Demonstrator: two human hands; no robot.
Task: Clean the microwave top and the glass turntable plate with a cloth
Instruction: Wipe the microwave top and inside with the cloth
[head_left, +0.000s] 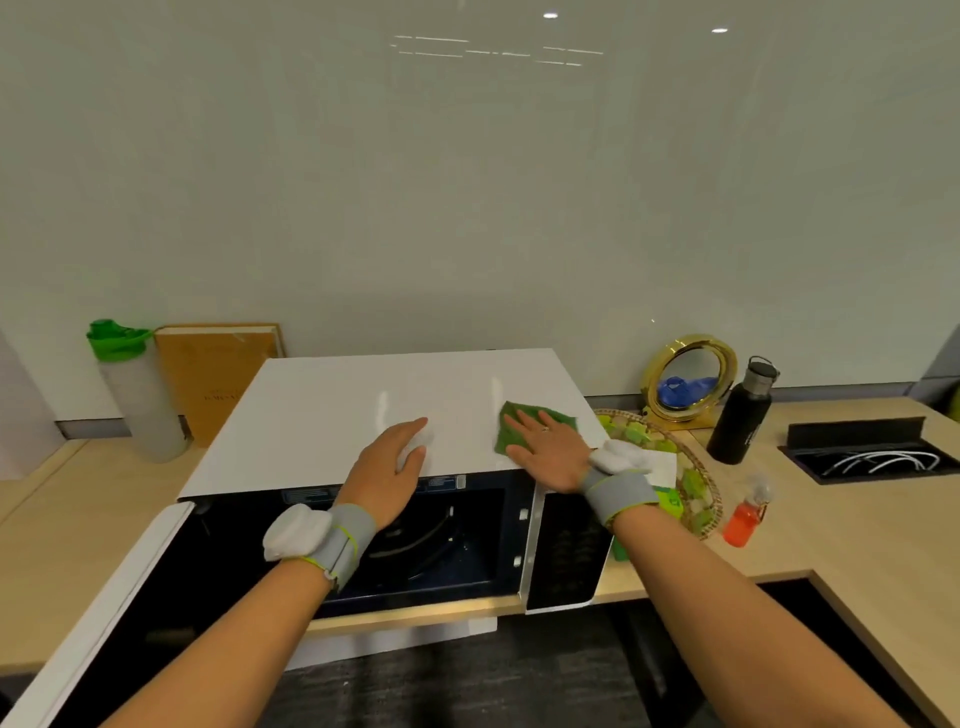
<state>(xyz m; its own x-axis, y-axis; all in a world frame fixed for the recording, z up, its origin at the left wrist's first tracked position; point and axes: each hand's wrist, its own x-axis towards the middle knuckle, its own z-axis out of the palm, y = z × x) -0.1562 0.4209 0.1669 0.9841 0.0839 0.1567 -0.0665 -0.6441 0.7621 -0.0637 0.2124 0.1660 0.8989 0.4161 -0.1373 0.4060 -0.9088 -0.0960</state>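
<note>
Cloth (535, 426) flat under straight-fingered right hand (545, 452) on microwave top (322, 415); left hand (389, 467) open beside it.

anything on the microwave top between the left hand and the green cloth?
Nothing. In the head view, only bare white microwave top lies between the left hand and the green cloth, which the right hand presses flat.

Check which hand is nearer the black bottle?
Right. The right hand presses the green cloth near the microwave top's right edge, toward the black bottle; the left hand rests mid-top, farther away.
</note>
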